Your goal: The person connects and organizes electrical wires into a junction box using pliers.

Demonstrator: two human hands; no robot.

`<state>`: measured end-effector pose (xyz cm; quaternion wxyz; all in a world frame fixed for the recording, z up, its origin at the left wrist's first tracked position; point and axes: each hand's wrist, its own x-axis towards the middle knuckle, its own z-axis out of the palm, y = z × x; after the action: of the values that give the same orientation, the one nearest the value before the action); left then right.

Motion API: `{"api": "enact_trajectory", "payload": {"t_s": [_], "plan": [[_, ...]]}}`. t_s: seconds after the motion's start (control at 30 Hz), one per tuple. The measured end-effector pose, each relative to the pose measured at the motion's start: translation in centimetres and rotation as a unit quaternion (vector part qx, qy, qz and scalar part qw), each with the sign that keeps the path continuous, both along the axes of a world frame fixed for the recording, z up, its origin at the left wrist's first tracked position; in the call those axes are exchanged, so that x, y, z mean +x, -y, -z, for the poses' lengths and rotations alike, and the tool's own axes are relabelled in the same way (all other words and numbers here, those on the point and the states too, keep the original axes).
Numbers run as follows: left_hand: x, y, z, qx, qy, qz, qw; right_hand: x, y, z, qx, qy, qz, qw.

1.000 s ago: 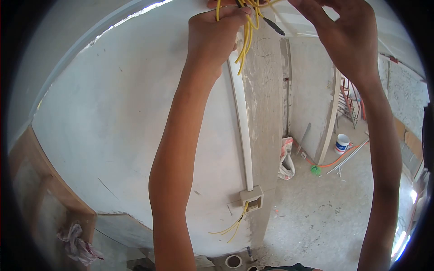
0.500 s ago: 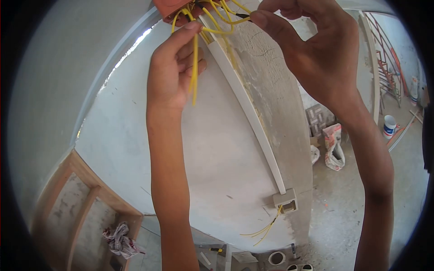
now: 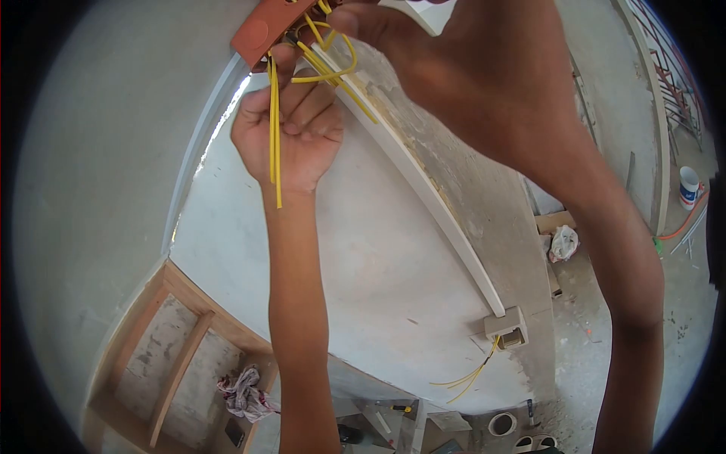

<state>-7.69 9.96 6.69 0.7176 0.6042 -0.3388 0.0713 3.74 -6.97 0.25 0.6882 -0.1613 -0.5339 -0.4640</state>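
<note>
At the top, an orange-red electrical box [image 3: 257,32] has several yellow wires [image 3: 275,151] coming out of it. My left hand [image 3: 295,125] is raised beneath the box, fingers curled among the wires, with loose ends hanging in front of its palm. My right hand [image 3: 461,72] reaches in from the right, its thumb pressed to yellow wire near the box opening; its other fingertips are partly cut off by the frame edge. A dark wrapped spot shows on the wires between the hands. White cable trunking [image 3: 431,193] slants down from the box, with yellow wires along its upper end.
A pale switch box [image 3: 505,328] at the trunking's lower end has yellow wires [image 3: 470,376] sticking out. A wooden frame [image 3: 181,363] with a crumpled cloth [image 3: 246,395] stands lower left. A white bucket [image 3: 688,188] and a plastic bag [image 3: 563,244] are on the floor at right.
The view has shifted, so the wall and lower box appear farther right. My left hand has turned palm-out with its fingers up among the wires. My right hand has come closer to the box.
</note>
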Motion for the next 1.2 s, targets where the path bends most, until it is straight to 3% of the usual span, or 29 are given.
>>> {"api": "enact_trajectory", "payload": {"t_s": [0.1, 0.2, 0.4, 0.5, 0.63, 0.8, 0.93, 1.1, 1.2], "plan": [[0.6, -0.4, 0.7, 0.028, 0.043, -0.041, 0.998, -0.6, 0.6, 0.9, -0.026, -0.028, 0.015, 0.999], [1.0, 0.1, 1.0, 0.073, 0.096, -0.185, 0.975, -0.7, 0.9, 1.0, -0.055, -0.062, 0.071, 0.994], [2.2, 2.4, 1.6, 0.107, 0.210, -0.418, 0.878, 0.8, -0.3, 0.9, -0.090, -0.069, 0.032, 0.993], [2.4, 3.7, 1.8, 0.123, 0.217, -0.464, 0.850, 0.2, 0.7, 1.2, -0.086, -0.070, 0.059, 0.992], [1.7, 3.1, 2.0, 0.095, 0.160, -0.433, 0.882, -1.6, 1.1, 0.9, -0.067, -0.140, 0.107, 0.982], [2.0, 4.5, 3.0, 0.016, 0.180, -0.472, 0.863, -2.0, 0.8, 1.0, -0.046, -0.144, 0.011, 0.988], [2.9, 5.2, 3.3, -0.040, 0.194, -0.473, 0.858, -2.1, -3.2, 1.6, 0.006, -0.162, 0.041, 0.986], [0.6, 4.9, 2.6, 0.052, 0.099, -0.479, 0.870, -2.3, -4.0, 2.0, 0.029, -0.212, -0.074, 0.974], [-0.6, 4.9, 1.7, 0.059, 0.029, -0.440, 0.896, -2.6, -3.1, 1.4, 0.007, -0.225, -0.050, 0.973]]}}
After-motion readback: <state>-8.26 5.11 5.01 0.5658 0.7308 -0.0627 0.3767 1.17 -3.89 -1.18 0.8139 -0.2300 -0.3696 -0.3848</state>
